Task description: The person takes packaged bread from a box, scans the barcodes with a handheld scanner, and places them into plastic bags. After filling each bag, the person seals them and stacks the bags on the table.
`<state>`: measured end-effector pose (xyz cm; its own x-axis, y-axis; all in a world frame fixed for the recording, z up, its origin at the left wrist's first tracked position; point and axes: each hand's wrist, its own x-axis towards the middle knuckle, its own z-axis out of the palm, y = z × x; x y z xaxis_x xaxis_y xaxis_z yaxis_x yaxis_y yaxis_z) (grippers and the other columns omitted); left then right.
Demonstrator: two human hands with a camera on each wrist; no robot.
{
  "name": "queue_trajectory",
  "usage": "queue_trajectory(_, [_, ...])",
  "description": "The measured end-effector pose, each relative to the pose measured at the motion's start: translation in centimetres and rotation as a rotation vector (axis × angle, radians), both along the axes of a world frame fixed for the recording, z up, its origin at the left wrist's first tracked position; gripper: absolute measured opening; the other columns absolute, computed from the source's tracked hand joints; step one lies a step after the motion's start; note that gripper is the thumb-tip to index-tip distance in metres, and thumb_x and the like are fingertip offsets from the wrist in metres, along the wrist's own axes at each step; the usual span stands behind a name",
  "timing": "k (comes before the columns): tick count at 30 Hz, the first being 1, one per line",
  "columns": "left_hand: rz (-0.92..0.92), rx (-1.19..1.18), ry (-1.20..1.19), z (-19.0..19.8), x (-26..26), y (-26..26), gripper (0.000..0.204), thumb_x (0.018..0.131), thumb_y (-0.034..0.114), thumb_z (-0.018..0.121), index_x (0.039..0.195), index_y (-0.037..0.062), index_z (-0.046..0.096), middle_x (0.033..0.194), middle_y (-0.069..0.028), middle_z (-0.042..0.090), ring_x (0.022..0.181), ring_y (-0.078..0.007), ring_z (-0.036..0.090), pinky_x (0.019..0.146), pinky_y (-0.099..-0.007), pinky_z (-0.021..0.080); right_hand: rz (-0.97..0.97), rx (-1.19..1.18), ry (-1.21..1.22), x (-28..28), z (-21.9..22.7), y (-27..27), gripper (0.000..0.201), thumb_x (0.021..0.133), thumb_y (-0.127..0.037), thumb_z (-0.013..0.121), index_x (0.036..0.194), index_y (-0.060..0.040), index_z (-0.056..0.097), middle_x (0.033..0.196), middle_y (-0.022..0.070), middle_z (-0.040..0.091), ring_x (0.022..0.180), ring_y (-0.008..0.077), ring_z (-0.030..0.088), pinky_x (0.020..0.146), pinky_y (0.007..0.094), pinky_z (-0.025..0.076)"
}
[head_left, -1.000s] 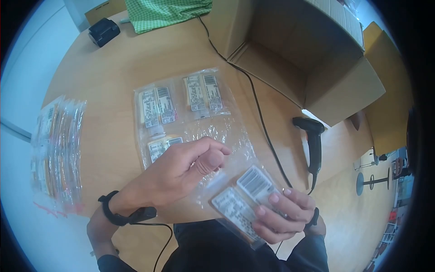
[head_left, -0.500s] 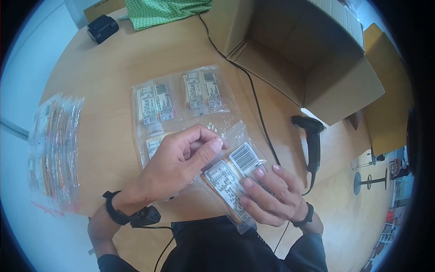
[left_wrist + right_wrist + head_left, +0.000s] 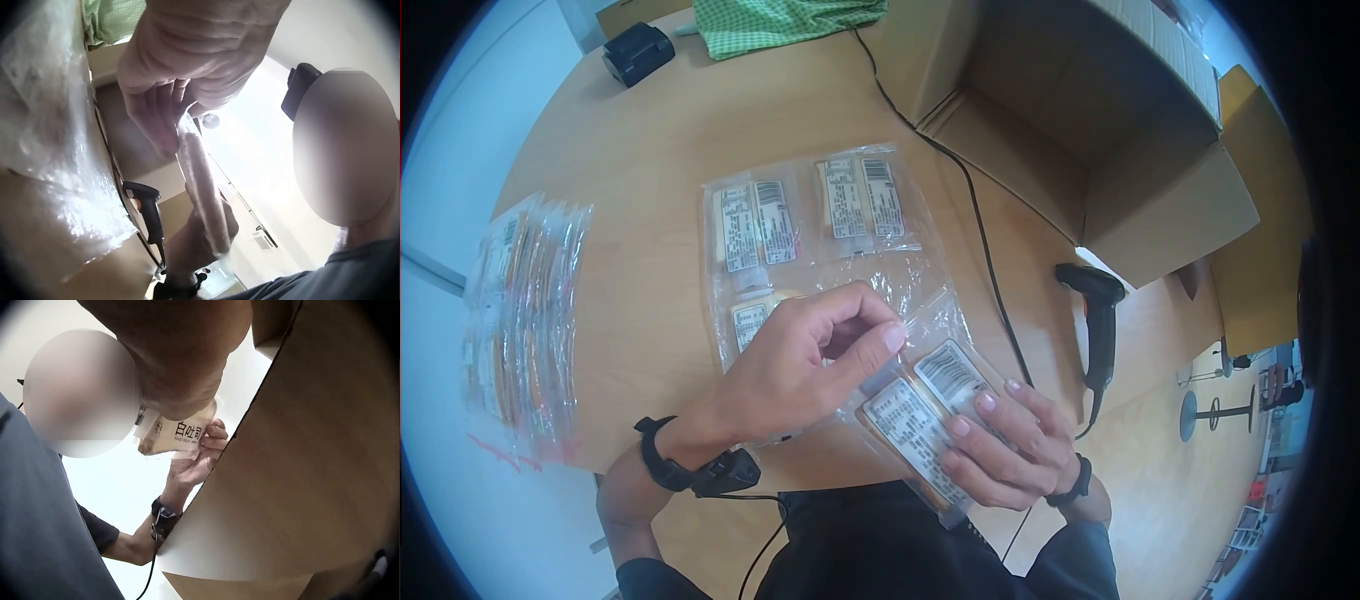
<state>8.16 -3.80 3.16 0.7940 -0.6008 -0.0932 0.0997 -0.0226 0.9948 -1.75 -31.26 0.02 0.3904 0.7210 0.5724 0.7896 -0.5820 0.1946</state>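
Observation:
A clear packet with two white labels is held up over the table's near edge, label side up in the head view. My right hand grips its right side, fingers across the labels. With thumb and curled fingers my left hand pinches the packet's upper left edge; the left wrist view shows the packet edge-on below that hand. Dark printed characters mark the packet's other face in the right wrist view. Behind the left hand lie labelled packets on a clear plastic sheet or bag, one partly hidden.
At the left stands a row of bagged packets. An open cardboard box is at the upper right, a black scanner below it, with a cable alongside. A black device and green checked cloth lie at the back.
The packet and my right hand have moved up and left, to my left hand, whose thumb and fingers have closed on the packet's edge. The view has shifted slightly.

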Motion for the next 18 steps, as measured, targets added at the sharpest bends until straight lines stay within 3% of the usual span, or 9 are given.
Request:
queue_trajectory(2, [-0.018, 0.005, -0.150, 0.1, -0.2, 0.3, 0.018, 0.107, 0.017, 0.061, 0.106, 0.0000, 0.064, 0.097, -0.0044, 0.070, 0.087, -0.0069, 0.064, 0.078, -0.0247, 0.052, 0.016, 0.083, 0.017, -0.1, 0.1, -0.1, 0.040, 0.086, -0.024, 0.081, 0.122, -0.0234, 0.065, 0.127, -0.0005, 0.069, 0.121, 0.0277, 0.066, 0.102, 0.0488, 0.055])
queue_trajectory(6, [-0.050, -0.006, -0.149, 0.3, -0.1, 0.7, 0.019, 0.108, 0.019, 0.060, 0.105, 0.0005, 0.063, 0.097, -0.0036, 0.070, 0.090, -0.0068, 0.064, 0.080, -0.0245, 0.051, 0.046, 0.115, 0.018, -0.2, 0.2, 0.0, 0.040, 0.086, -0.021, 0.081, 0.123, -0.0226, 0.065, 0.126, 0.0003, 0.069, 0.120, 0.0282, 0.066, 0.099, 0.0485, 0.057])
queue_trajectory(8, [-0.054, -0.079, 0.033, -0.2, 0.1, 0.8, 0.024, 0.109, 0.023, 0.058, 0.110, -0.0003, 0.064, 0.097, -0.0032, 0.069, 0.094, -0.0068, 0.063, 0.084, -0.0261, 0.051, 0.033, 0.015, 0.003, 0.0, 0.4, 0.1, 0.041, 0.086, -0.019, 0.081, 0.123, -0.0225, 0.063, 0.126, 0.0005, 0.069, 0.118, 0.0292, 0.067, 0.097, 0.0479, 0.058])
queue_trajectory(12, [-0.071, -0.053, 0.091, -0.4, 0.4, 0.6, 0.036, 0.109, 0.032, 0.059, 0.122, -0.0012, 0.065, 0.104, -0.0053, 0.070, 0.101, -0.0102, 0.063, 0.088, -0.0282, 0.051, -0.048, 0.070, -0.035, 0.1, 0.4, 0.3, 0.035, 0.092, -0.025, 0.079, 0.124, -0.0227, 0.065, 0.127, 0.0000, 0.072, 0.120, 0.0257, 0.068, 0.103, 0.0437, 0.057])
queue_trajectory(14, [-0.101, -0.396, 0.441, 0.3, -0.5, 0.3, 0.039, 0.109, 0.031, 0.059, 0.128, -0.0027, 0.063, 0.112, -0.0067, 0.069, 0.110, -0.0140, 0.061, 0.094, -0.0293, 0.049, -0.142, 0.185, -0.064, 0.4, 0.2, 0.1, 0.037, 0.092, -0.022, 0.079, 0.125, -0.0193, 0.063, 0.125, 0.0054, 0.072, 0.118, 0.0299, 0.069, 0.101, 0.0453, 0.058])
queue_trajectory(15, [-0.101, -0.395, 0.440, 0.0, -0.9, 0.2, 0.039, 0.109, 0.031, 0.059, 0.128, -0.0027, 0.063, 0.112, -0.0067, 0.069, 0.110, -0.0140, 0.061, 0.094, -0.0293, 0.049, -0.156, 0.175, -0.047, 0.6, 0.8, -0.1, 0.039, 0.090, -0.020, 0.080, 0.125, -0.0160, 0.063, 0.124, 0.0096, 0.072, 0.117, 0.0325, 0.069, 0.096, 0.0460, 0.060])
queue_trajectory(17, [-0.247, -0.233, -0.070, -1.0, -1.6, 0.0, 0.057, 0.104, 0.041, 0.063, 0.134, -0.0077, 0.059, 0.117, -0.0104, 0.069, 0.111, -0.0178, 0.065, 0.096, -0.0311, 0.051, -0.133, 0.211, -0.017, 0.7, 0.6, -0.3, 0.041, 0.089, -0.020, 0.081, 0.125, -0.0156, 0.062, 0.124, 0.0098, 0.072, 0.117, 0.0328, 0.069, 0.094, 0.0456, 0.061])
queue_trajectory(18, [-0.246, -0.234, -0.072, -0.8, -1.5, 0.0, 0.057, 0.104, 0.041, 0.063, 0.134, -0.0077, 0.059, 0.117, -0.0104, 0.069, 0.111, -0.0178, 0.065, 0.096, -0.0311, 0.051, -0.109, 0.245, 0.012, 0.8, 0.4, -0.3, 0.042, 0.088, -0.019, 0.082, 0.125, -0.0151, 0.062, 0.125, 0.0100, 0.072, 0.117, 0.0331, 0.069, 0.092, 0.0451, 0.062])
